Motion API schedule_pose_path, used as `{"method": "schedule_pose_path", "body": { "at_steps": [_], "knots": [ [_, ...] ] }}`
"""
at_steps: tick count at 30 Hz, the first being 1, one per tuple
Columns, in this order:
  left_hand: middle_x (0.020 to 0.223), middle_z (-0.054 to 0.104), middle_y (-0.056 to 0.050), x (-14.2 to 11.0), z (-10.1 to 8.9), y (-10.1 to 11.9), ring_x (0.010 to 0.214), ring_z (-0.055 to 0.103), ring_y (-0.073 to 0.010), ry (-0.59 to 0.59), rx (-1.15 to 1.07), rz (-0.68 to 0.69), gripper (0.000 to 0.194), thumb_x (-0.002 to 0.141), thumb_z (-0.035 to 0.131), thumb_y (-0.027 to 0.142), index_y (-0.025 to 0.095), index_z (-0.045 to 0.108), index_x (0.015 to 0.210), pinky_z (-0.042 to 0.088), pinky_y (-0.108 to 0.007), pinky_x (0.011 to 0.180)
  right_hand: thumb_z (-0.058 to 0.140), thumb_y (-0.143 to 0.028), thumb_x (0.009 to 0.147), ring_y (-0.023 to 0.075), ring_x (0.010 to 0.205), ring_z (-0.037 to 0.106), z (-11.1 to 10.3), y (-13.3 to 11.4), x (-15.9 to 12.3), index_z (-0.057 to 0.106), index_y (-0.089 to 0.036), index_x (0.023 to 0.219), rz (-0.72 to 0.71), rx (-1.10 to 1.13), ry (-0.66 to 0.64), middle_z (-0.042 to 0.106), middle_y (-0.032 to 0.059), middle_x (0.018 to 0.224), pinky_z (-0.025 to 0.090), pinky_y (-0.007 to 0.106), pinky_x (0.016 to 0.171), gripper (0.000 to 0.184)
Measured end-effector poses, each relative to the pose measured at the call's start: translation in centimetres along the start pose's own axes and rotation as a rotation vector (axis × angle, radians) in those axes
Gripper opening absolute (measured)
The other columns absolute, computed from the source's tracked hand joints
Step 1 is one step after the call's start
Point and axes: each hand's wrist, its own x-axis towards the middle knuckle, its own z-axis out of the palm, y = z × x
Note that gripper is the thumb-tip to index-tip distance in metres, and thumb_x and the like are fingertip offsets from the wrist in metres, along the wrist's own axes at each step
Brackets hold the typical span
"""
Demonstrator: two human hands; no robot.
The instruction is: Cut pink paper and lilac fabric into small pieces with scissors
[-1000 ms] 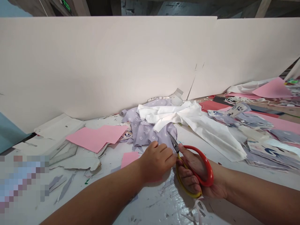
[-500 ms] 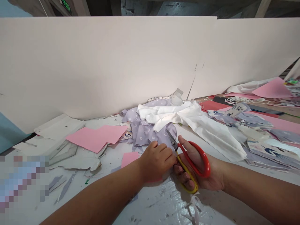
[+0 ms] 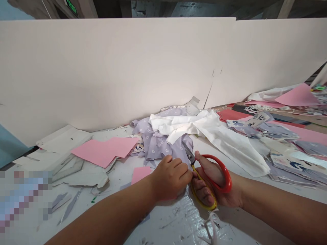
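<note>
At the near edge of the heap on the white-painted worktop [image 3: 168, 224], a fold of lilac floral fabric [image 3: 155, 144] was pinched by the curled fingers [image 3: 178, 166] of the left hand [image 3: 170, 178]. Just beside those fingers, the steel blades of a pair of scissors [image 3: 189, 154] were set against the fabric's edge. The red and yellow handles were clasped firmly by the right hand [image 3: 212, 173], its thumb in the red loop. The blades appeared nearly together, but how far they had bitten into the cloth could not be told.

The lilac fabric was left uncut at its main body, and a crumpled white cloth [image 3: 204, 129] was laid over it. To the right, a stack of printed fabric pieces [image 3: 293, 166] was spread out, with edges that looked cut. Thin white offcuts [image 3: 212, 228] were scattered near the right forearm [image 3: 281, 207]. To the left, a sheet of pink paper [image 3: 104, 151] and a smaller pink scrap [image 3: 140, 174] were lying on the worktop. Behind everything, a cream board [image 3: 127, 68] was stood along the far edge.
</note>
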Motion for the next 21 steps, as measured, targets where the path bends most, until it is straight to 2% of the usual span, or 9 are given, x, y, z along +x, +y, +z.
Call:
{"method": "schedule_pose_path", "body": {
  "at_steps": [8,18,20,21],
  "knots": [
    [0.061,0.044,0.000,0.05,0.04,0.04,0.061,0.038,-0.0138,-0.006,-0.021,0.007,0.013,0.077,0.038,0.013,0.017,0.045,0.066,0.018,-0.031,0.054,0.027,-0.065,0.075,0.0048,0.026,0.022,0.30,0.13,0.14,0.028,-0.020,0.053,-0.002,0.040,0.068,0.026,-0.0080,0.034,0.021,0.015,0.026,0.050],
    [0.063,0.048,0.000,0.21,0.05,0.06,0.061,0.040,-0.0132,-0.025,-0.080,0.042,0.012,0.077,0.039,0.013,0.016,0.047,0.069,0.022,-0.030,0.054,0.031,-0.062,0.076,0.0037,0.025,0.023,0.23,0.42,0.27,0.029,-0.020,0.051,-0.015,0.097,0.043,0.026,-0.0086,0.034,0.023,0.013,0.024,0.049],
    [0.066,0.050,0.000,0.28,-0.08,-0.17,0.063,0.042,-0.0132,-0.037,-0.149,-0.016,0.011,0.078,0.039,0.016,0.017,0.048,0.073,0.026,-0.030,0.056,0.030,-0.062,0.076,0.0039,0.025,0.024,-0.08,0.32,0.22,0.031,-0.019,0.052,0.013,0.087,0.011,0.027,-0.0083,0.035,0.023,0.013,0.025,0.049],
    [0.067,0.051,0.000,0.26,-0.13,-0.44,0.064,0.043,-0.0132,-0.036,-0.193,-0.088,0.011,0.080,0.038,0.019,0.017,0.048,0.075,0.028,-0.030,0.058,0.031,-0.063,0.075,0.0040,0.026,0.026,-0.30,0.27,0.16,0.033,-0.019,0.054,0.024,0.080,-0.009,0.028,-0.0080,0.035,0.023,0.013,0.025,0.049]
  ]
}}
